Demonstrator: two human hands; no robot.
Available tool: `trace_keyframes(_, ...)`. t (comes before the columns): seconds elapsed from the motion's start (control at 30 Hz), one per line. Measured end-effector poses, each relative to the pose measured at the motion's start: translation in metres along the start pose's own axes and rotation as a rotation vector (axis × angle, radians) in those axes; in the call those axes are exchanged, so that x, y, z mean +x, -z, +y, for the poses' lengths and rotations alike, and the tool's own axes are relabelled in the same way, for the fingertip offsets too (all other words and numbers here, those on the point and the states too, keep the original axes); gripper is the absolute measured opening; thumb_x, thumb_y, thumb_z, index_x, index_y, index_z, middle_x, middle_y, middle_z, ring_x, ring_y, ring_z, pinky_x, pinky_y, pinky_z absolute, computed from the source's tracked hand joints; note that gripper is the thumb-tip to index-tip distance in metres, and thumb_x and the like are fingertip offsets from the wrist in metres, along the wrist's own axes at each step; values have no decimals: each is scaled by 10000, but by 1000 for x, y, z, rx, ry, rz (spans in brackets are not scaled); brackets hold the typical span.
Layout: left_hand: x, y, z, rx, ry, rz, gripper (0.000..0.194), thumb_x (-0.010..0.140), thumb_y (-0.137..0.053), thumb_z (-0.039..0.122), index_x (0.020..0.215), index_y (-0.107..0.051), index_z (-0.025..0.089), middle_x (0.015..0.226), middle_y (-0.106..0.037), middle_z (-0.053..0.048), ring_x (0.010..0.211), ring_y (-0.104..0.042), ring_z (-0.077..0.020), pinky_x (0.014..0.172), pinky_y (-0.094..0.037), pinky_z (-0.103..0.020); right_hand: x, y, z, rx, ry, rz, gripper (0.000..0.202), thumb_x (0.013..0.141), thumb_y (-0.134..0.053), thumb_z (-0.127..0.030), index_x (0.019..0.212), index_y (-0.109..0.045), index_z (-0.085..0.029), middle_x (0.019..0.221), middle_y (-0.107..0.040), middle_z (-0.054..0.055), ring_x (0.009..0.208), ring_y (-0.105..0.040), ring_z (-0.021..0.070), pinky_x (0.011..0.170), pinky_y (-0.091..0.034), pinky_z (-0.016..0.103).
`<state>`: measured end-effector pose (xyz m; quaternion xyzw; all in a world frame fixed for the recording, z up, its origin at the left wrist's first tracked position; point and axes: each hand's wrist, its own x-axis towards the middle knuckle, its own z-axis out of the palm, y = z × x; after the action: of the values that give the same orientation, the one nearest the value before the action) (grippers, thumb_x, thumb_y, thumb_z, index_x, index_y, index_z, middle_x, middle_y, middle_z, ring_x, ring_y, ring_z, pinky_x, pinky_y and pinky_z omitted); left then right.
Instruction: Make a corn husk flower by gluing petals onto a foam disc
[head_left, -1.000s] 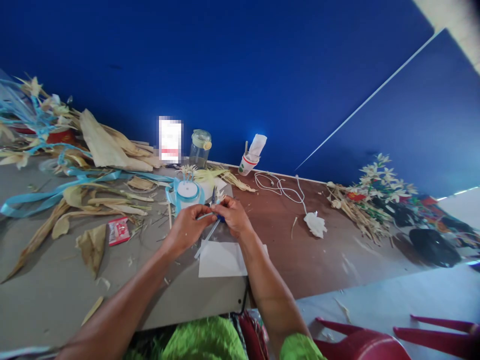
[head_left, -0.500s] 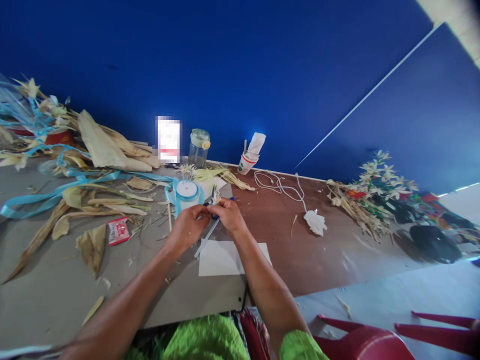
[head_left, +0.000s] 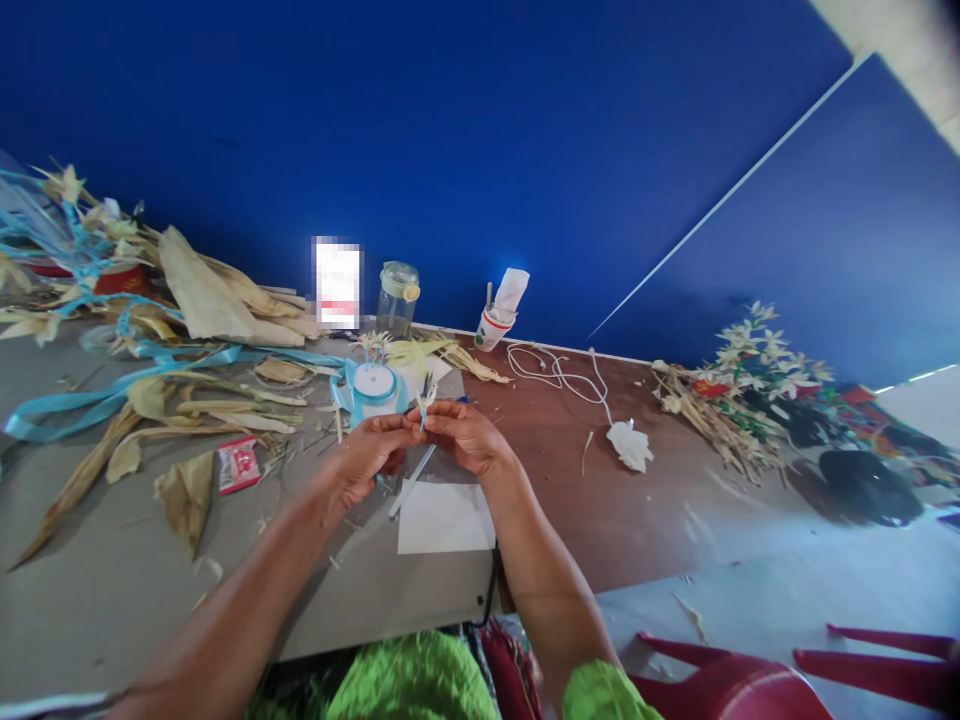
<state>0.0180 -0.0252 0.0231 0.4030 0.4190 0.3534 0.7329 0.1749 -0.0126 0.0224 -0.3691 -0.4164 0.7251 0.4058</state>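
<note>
A small pale flower point(head_left: 425, 396), looking like dried corn husk with a light-blue stem, stands upright between my fingertips. My right hand point(head_left: 471, 437) pinches it near its base. The fingers of my left hand point(head_left: 373, 444) are pressed together at the stem, meeting the right fingertips. Just behind sits a roll of light-blue ribbon point(head_left: 373, 381), with a few similar flower heads point(head_left: 373, 347) beyond it. Under the hands a thin whitish strip point(head_left: 411, 484) lies slanting onto a sheet of white paper point(head_left: 445, 527). A dark pointed tool behind the flower is partly hidden.
Dried husks point(head_left: 217, 295) and a loose blue ribbon point(head_left: 45, 430) cover the left side. A red packet point(head_left: 238, 465), a clear jar point(head_left: 397, 300), a paper cup point(head_left: 495, 328) and a white cable point(head_left: 559, 372) lie around. White flowers point(head_left: 757, 350) stand right; a red chair point(head_left: 739, 690) is below.
The flower has come up more plainly between my fingertips, its blue stem now showing. My left wrist has turned and the left hand has shifted slightly. My right hand has moved a little rightward.
</note>
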Motion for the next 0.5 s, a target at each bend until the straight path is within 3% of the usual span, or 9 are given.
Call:
trace_keyframes(0.13, -1, -5, 0, 149, -98, 43, 146, 614, -660, 289, 632, -601, 157, 444, -409, 61, 385, -273, -53, 413, -184, -224, 1, -3, 2, 16, 16, 79, 278, 508, -806, -290, 566, -565, -163, 565, -592, -25, 565, -513, 98, 622, -382, 250)
trace_keyframes(0.3, -1, -11, -4, 579, -379, 211, 165, 712, -569, 303, 714, -680, 180, 612, -615, -2, 559, -498, -133, 518, -326, -234, 5, -2, 6, -69, 29, 268, 325, 482, -793, -300, 529, -497, -176, 497, -499, -62, 494, -424, 81, 543, -320, 243)
trace_keyframes(0.4, -3, -12, -9, 750, -468, 281, 196, 750, -544, 307, 798, -696, 193, 701, -661, -19, 632, -538, -158, 577, -349, -245, 7, -2, 8, -157, 74, 306, 306, 518, -773, -319, 530, -503, -175, 488, -477, -64, 492, -395, 80, 527, -293, 242)
trace_keyframes(0.5, -4, -10, -9, 740, -506, 288, 199, 767, -514, 290, 773, -682, 182, 679, -638, -12, 620, -519, -147, 575, -339, -240, 6, -1, 7, -178, 115, 261, 300, 541, -773, -325, 540, -518, -167, 498, -469, -66, 500, -386, 74, 525, -285, 233)
